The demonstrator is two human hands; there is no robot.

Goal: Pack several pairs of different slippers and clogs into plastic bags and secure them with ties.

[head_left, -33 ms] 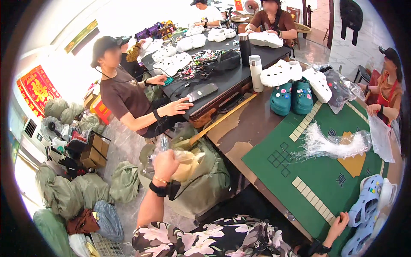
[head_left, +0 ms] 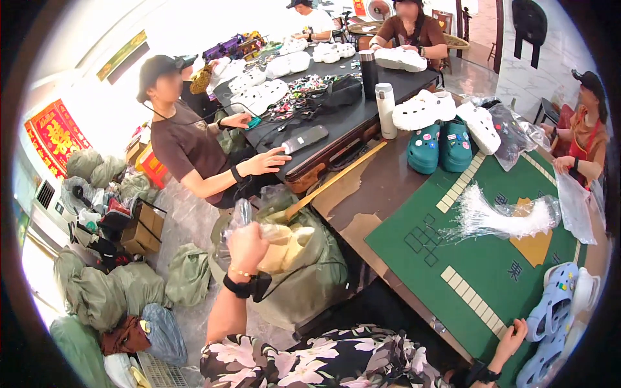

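The left hand (head_left: 248, 249) is gripping clear plastic (head_left: 243, 212), seemingly working at the mouth of the open sack (head_left: 304, 297); lifting would call for a firm hold. The right hand (head_left: 510, 344), loosely curled, is staying empty beside blue clogs (head_left: 547, 307).

The 2 arms I can see are spread wide apart. On the person's left, the forearm (head_left: 226, 319) reaches up and away from the body, the wrist (head_left: 240, 274) nearly in line with it. The left hand (head_left: 248, 243) is balled in a clenched grip, knuckles up, its fingertips hidden from me. Low on the other side, the right hand (head_left: 513, 337) sits at the end of a mostly hidden arm, fingers loosely bent and relaxed, clenched on nothing.
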